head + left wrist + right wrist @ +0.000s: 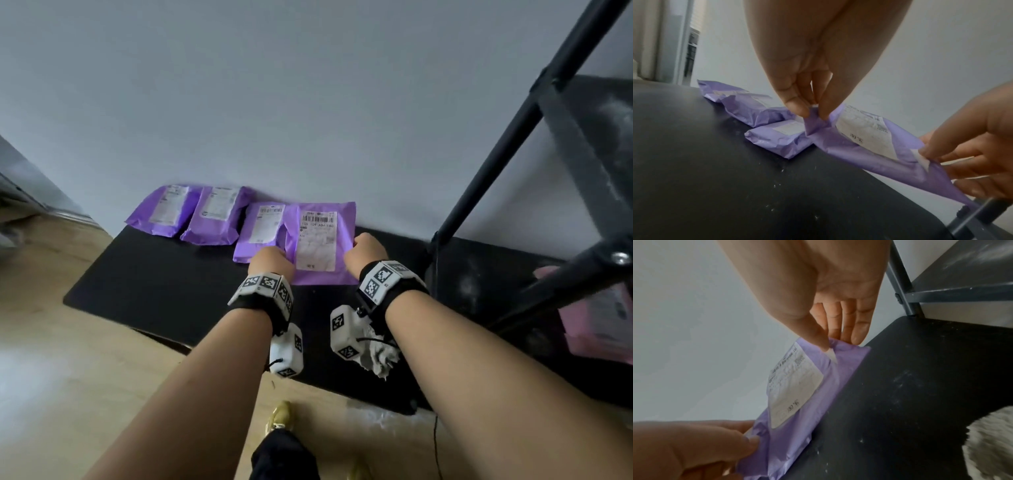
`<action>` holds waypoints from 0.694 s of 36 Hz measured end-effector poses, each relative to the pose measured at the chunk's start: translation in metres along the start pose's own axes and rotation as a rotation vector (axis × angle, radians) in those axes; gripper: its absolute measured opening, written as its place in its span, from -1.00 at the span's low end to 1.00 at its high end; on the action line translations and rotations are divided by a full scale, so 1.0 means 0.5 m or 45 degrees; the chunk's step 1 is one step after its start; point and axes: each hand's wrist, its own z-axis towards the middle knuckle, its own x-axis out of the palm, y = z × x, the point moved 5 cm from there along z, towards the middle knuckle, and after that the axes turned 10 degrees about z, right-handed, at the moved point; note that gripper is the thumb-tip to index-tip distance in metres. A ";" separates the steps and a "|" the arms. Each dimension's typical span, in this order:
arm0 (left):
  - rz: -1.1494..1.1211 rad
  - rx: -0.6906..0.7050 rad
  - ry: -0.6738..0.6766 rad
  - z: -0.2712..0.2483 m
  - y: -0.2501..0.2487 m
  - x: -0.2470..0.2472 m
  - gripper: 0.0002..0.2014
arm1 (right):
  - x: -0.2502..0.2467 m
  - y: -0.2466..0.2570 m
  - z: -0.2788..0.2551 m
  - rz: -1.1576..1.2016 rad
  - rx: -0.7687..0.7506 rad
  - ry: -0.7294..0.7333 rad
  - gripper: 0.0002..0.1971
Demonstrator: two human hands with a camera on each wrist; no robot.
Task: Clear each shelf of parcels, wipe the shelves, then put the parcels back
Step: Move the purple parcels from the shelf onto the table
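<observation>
1. The left hand (272,258) pinches the left edge of a purple parcel (320,241) between thumb and fingertips (797,108).
2. The right hand (364,251) pinches the parcel's right edge; its thumb (816,334) presses on top, and the fingers are together at the edge beyond it.
3. The parcel is on the black shelf (164,284) by the wall, label up; whether it lies flat or is partly lifted is unclear.
4. Three more purple parcels (212,214) lie in a row to its left along the wall; the nearest one is overlapped by the held parcel.
5. A grey cloth (378,356) sits on the shelf under the right wrist.
6. A black rack (507,144) stands to the right, with a pink parcel (603,318) on a lower level.
</observation>
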 end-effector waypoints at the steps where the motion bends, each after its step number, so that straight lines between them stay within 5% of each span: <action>1: 0.018 0.025 0.028 0.019 -0.001 0.003 -0.78 | 0.006 -0.001 0.012 -0.004 0.028 -0.008 -0.78; 12: 0.047 0.188 0.188 0.194 0.019 0.024 -0.84 | 0.074 -0.026 0.113 0.026 0.308 -0.113 -0.76; 16: 0.129 0.201 0.158 0.233 0.034 0.036 -0.60 | 0.096 -0.041 0.136 0.043 0.361 -0.123 -0.78; 21: 0.361 0.279 0.137 0.259 0.054 0.059 -0.54 | 0.114 -0.049 0.161 0.093 0.414 -0.153 -0.71; 25: 0.368 0.327 0.104 0.275 0.067 0.075 -0.58 | 0.133 -0.049 0.184 0.079 0.432 -0.147 -0.84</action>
